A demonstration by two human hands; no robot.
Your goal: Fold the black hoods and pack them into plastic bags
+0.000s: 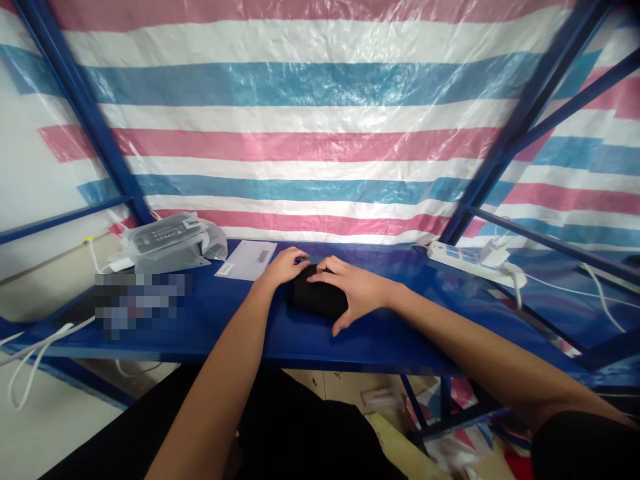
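From my remote place I watch the black oblong object [320, 297], which lies on the blue tabletop [380, 341] between the two hands. Seen from the left hand [287, 265], it is at about four to five o'clock; from the right hand [365, 287], it is at nine o'clock, just under the fingers.

My right hand is widely spread: its fingers bend over the top of the object, and its thumb stands well apart, pointing to six or seven o'clock beside the right end. I see the fingers touching the black surface, but the hand is not closed around it. My left hand is bent at the far left corner of the object; whether it grips this corner, I cannot tell.

At nine o'clock from the left hand, near to it, lies a white flat packet [245, 259], and farther along, a grey plastic bag [167, 243]. Between two and three o'clock from the right hand, well apart, I find a white power strip [463, 263].
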